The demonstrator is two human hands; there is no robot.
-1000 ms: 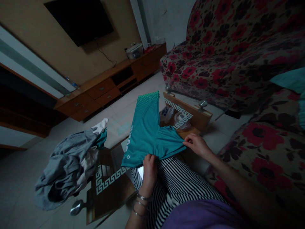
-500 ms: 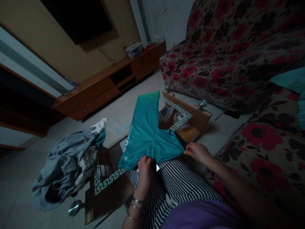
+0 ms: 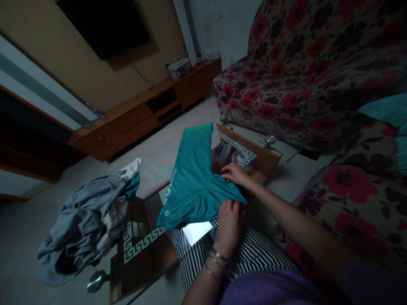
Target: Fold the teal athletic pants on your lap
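A folded teal sports garment (image 3: 193, 186) with white "MARATHON" lettering and a dotted green band lies across my lap and the table edge. My right hand (image 3: 235, 175) rests flat on its upper right part, fingers apart. My left hand (image 3: 229, 223), wearing thin bangles, is curled over the garment's lower edge and appears to hold it. Under that edge, a white flat piece (image 3: 196, 232) shows on my black-and-white striped clothing (image 3: 238, 258). A purple cloth (image 3: 263, 288) covers the bottom of the view.
A crumpled grey clothes pile (image 3: 82, 228) lies left, over a glass table (image 3: 244, 154) with wood trim and a Greek-key border. Plastic bags show beneath the glass. A floral sofa (image 3: 318, 101) fills the right; a wooden cabinet (image 3: 136, 118) stands behind the tiled floor.
My right hand has moved from the garment's right corner up and inward onto its surface. My left hand has shifted right along the lower edge, and more of the white piece shows.
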